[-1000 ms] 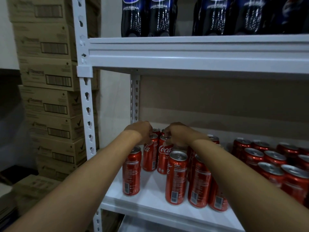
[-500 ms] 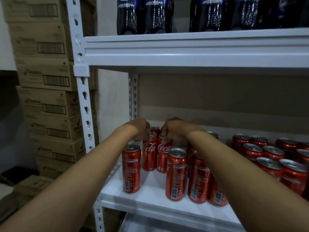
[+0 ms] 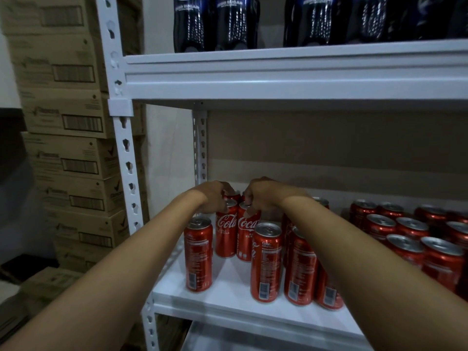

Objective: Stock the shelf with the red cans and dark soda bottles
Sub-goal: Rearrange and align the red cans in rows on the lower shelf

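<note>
Several red cans stand on the white middle shelf (image 3: 228, 295). Both arms reach to the back left of that shelf. My left hand (image 3: 211, 196) curls over the top of one red can (image 3: 225, 234) whose logo faces me. My right hand (image 3: 264, 196) grips the rim of the red can beside it (image 3: 247, 239). More cans stand in front, one at the left (image 3: 198, 254) and one in the middle (image 3: 266, 262). A larger group of cans (image 3: 407, 236) fills the right side. Dark soda bottles (image 3: 215, 24) line the upper shelf (image 3: 291, 79).
Stacked cardboard boxes (image 3: 68, 153) stand left of the white shelf post (image 3: 126, 158). A brown backboard (image 3: 329, 143) closes the rear of the shelf. Bare shelf surface lies between the front cans and the two held ones. A lower shelf (image 3: 228, 338) shows beneath.
Both hands stay on the tops of the two back cans. The left can has turned so its logo faces me, and the view has shifted slightly.
</note>
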